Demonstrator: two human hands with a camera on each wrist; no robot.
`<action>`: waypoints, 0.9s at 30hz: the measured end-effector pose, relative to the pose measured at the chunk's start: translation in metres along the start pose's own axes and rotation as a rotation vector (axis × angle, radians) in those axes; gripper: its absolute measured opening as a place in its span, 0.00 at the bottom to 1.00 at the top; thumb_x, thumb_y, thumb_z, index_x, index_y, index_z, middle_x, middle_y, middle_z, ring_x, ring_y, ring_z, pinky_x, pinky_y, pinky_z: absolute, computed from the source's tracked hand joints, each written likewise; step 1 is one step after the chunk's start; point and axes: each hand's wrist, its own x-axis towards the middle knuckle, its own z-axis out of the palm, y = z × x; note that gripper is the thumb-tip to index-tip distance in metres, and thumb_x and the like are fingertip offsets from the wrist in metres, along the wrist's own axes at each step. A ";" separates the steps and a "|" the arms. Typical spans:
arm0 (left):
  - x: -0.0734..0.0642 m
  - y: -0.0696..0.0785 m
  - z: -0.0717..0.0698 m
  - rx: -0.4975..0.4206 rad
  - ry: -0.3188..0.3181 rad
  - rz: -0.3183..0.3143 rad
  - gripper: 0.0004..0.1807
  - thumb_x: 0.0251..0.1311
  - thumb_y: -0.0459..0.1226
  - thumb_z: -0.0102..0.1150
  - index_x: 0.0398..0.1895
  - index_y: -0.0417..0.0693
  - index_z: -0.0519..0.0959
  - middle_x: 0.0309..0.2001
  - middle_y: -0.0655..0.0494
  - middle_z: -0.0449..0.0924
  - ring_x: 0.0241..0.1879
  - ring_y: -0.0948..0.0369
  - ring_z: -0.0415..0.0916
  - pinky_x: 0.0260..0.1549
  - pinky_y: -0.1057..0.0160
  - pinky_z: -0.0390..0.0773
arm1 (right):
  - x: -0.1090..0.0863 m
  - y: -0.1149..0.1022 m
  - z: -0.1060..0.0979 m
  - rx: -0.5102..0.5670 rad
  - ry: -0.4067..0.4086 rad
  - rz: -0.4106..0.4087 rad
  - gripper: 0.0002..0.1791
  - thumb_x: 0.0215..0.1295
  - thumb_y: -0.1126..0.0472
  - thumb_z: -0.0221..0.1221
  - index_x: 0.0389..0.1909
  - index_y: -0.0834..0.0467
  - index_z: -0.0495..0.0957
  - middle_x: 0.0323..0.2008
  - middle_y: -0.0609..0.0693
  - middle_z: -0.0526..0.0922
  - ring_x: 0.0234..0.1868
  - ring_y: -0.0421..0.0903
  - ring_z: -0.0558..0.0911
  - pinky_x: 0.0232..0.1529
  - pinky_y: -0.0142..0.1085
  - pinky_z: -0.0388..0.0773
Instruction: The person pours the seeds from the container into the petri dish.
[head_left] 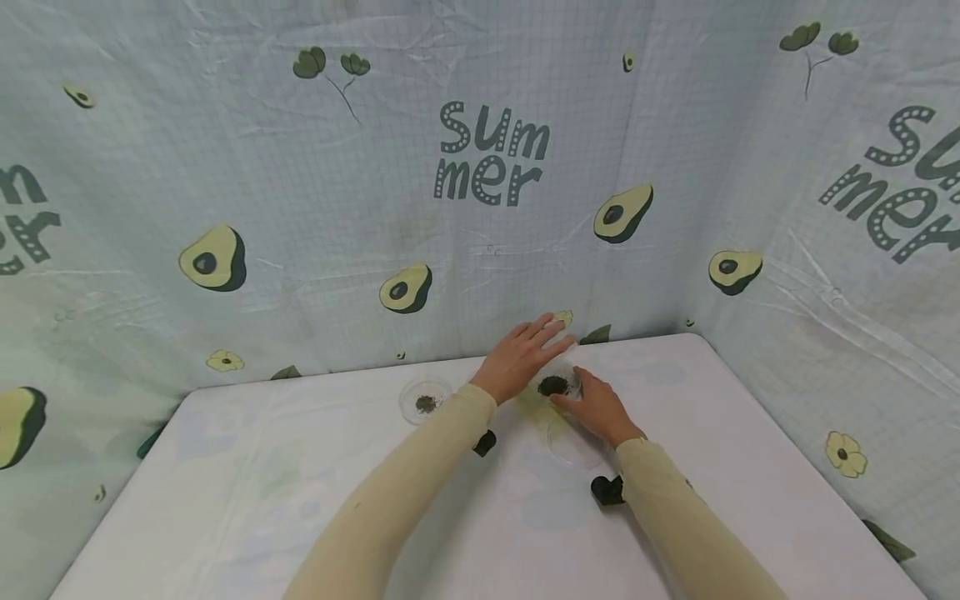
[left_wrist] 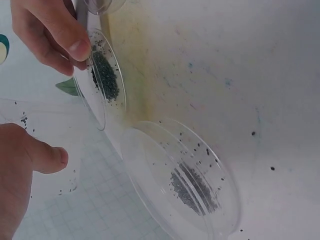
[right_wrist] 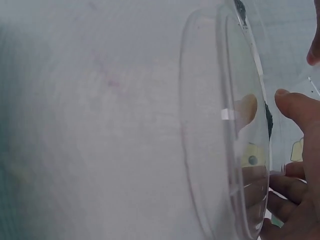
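My left hand is raised behind the dishes. In the left wrist view its thumb lies across a see-through plastic bag with a few dark specks clinging inside; the other fingers are hidden there. With thumb and fingers at the rim, my right hand grips a round clear dish at the back of the table. A heap of small dark seeds fills that dish's middle. Below the left hand, a second clear dish contains a greyish seed heap.
Nearer to me than the right hand sits another clear round dish. Loose dark seeds lie on the white tabletop. A hanging sheet with avocado prints rises behind the table's back edge and along its right side.
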 end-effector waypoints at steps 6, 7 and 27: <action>-0.002 -0.002 0.001 -0.037 -0.011 -0.085 0.37 0.61 0.36 0.63 0.72 0.59 0.61 0.71 0.54 0.62 0.73 0.55 0.57 0.66 0.57 0.68 | 0.004 -0.001 -0.003 -0.050 -0.007 -0.001 0.47 0.65 0.42 0.58 0.72 0.69 0.53 0.70 0.68 0.61 0.70 0.65 0.63 0.68 0.58 0.62; -0.002 -0.002 0.001 -0.045 -0.023 -0.103 0.38 0.60 0.36 0.64 0.72 0.58 0.60 0.71 0.54 0.62 0.72 0.55 0.58 0.66 0.57 0.68 | 0.005 -0.001 -0.004 -0.057 -0.010 0.002 0.47 0.65 0.42 0.58 0.72 0.69 0.53 0.70 0.67 0.62 0.70 0.64 0.64 0.68 0.58 0.62; -0.018 -0.015 -0.016 -0.225 -0.102 -0.256 0.53 0.50 0.44 0.73 0.75 0.55 0.49 0.69 0.49 0.62 0.70 0.53 0.59 0.72 0.55 0.58 | 0.000 -0.003 -0.014 -0.140 0.005 -0.028 0.48 0.63 0.42 0.60 0.72 0.69 0.53 0.68 0.70 0.63 0.68 0.66 0.64 0.66 0.59 0.64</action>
